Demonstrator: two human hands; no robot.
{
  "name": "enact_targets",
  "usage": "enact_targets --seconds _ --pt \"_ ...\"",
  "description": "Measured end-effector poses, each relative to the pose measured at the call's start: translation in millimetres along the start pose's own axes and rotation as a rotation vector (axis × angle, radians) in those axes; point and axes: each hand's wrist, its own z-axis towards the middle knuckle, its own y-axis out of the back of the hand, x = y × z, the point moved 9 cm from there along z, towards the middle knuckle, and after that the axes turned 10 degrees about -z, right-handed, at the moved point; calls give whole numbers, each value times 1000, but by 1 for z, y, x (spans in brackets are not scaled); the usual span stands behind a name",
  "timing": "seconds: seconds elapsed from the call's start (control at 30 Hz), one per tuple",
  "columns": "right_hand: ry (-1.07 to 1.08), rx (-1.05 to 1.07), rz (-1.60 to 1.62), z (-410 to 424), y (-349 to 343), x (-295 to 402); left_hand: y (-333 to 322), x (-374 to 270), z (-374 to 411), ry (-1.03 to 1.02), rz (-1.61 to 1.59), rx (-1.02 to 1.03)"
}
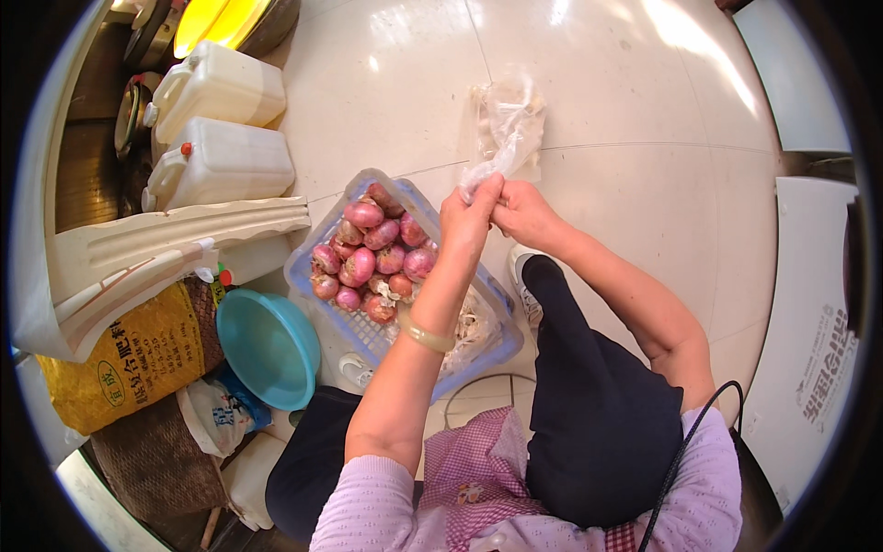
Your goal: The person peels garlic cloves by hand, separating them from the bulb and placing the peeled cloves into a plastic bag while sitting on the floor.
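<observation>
Both hands meet at the gathered neck of a clear plastic bag (509,127), whose pale contents I cannot make out clearly. My left hand (474,207) grips the twisted plastic, and my right hand (523,210) pinches it from the other side. The bag's lower part lies on the tiled floor beyond my hands. Below and to the left stands a blue plastic basket (514,338). Red onions (359,265) fill its far left part; nearer to me it holds dry pale skins or bulbs (469,324), partly hidden by my left forearm.
Two white plastic jerrycans (227,162) stand at the upper left. A turquoise basin (269,348) sits left of the basket, beside a yellow woven sack (131,355). White appliance-like panels (804,310) line the right side. A black cable (679,455) hangs by my right arm.
</observation>
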Motion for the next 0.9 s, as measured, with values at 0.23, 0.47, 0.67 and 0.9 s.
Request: enact_targets --seconds 0.23,0.47,0.67,0.9 --pt "-203 -23 67 -28 44 7 -12 -82 -90 -786 832 -249" --pt "-273 384 -194 39 4 -21 -43 -44 -117 -786 885 299" --pt "-650 461 -866 19 38 -116 -36 -57 -133 -795 983 376" --pt "-433 -143 -986 15 107 -152 -36 -59 -158 -796 984 434"
